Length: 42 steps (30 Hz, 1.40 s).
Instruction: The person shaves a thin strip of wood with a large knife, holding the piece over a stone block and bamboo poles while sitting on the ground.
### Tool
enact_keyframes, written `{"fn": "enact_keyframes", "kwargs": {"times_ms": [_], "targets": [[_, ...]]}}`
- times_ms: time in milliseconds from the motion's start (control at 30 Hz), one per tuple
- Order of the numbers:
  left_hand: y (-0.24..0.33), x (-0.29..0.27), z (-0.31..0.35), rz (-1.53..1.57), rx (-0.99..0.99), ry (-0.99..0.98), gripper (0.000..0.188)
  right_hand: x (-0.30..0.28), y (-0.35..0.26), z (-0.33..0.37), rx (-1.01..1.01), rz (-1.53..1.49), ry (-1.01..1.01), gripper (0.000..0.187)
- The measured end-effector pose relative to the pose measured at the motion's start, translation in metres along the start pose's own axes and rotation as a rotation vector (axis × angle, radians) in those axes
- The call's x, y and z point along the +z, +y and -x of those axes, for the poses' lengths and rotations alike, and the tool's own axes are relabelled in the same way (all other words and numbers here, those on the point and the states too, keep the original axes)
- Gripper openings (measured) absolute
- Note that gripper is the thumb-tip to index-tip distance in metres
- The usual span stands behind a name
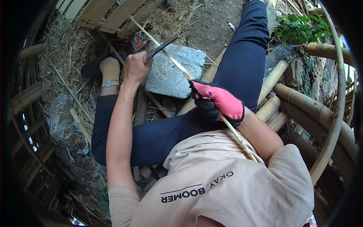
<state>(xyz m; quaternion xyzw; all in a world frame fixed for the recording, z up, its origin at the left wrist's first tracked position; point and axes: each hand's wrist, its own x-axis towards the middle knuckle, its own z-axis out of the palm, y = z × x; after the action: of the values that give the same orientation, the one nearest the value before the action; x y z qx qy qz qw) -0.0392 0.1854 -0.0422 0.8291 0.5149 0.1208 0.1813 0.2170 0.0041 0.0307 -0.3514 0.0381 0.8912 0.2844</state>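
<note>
My bare left hand (137,68) is closed round the handle of a knife (163,46). Its dark, straight blade points up and to the right, crossing a long pale bamboo strip (176,63); I cannot tell whether they touch. In a pink and black glove, my right hand (216,101) grips that strip along its length. The strip slants from the slatted wood at the upper left, through the glove, down to my shirt (227,181) near the right elbow. Below the blade and between my legs sits a rough grey stone block (174,72).
Wooden slats (123,17) stand at the far left, above straw (70,49). A crumpled clear plastic bag (61,117) lies to the left. Thick bamboo poles (310,106) line the right side, near a clear bottle (278,55) and a leafy green plant (302,28).
</note>
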Motion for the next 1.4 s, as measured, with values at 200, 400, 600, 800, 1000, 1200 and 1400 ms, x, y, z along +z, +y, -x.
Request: {"fn": "enact_keyframes", "kwargs": {"times_ms": [200,400,600,800,1000,1200,1400], "targets": [[-0.017,0.006,-0.005,0.063,-0.104,0.120,0.023,0.000,-0.002,-0.005,-0.002,-0.039,0.015,0.034],[-0.015,0.000,-0.004,-0.002,-0.095,0.032,0.024,-0.005,-0.002,-0.003,-0.043,-0.157,-0.260,0.037],[-0.004,-0.008,-0.007,-0.053,0.026,0.041,0.024,-0.009,-0.001,0.000,-0.029,-0.197,-0.240,0.035],[-0.031,-0.015,-0.017,-0.077,-0.181,0.037,0.023,-0.010,-0.001,-0.002,-0.015,-0.283,-0.303,0.034],[-0.020,-0.018,-0.016,-0.090,0.099,-0.003,0.019,-0.017,0.000,-0.001,-0.029,-0.363,-0.395,0.029],[-0.055,-0.028,-0.047,-0.208,-0.055,0.016,0.019,-0.020,-0.001,-0.004,-0.012,-0.392,-0.440,0.020],[-0.067,-0.028,-0.060,-0.325,-0.096,0.001,0.022,-0.011,-0.001,-0.001,0.012,-0.354,-0.387,0.024]]}}
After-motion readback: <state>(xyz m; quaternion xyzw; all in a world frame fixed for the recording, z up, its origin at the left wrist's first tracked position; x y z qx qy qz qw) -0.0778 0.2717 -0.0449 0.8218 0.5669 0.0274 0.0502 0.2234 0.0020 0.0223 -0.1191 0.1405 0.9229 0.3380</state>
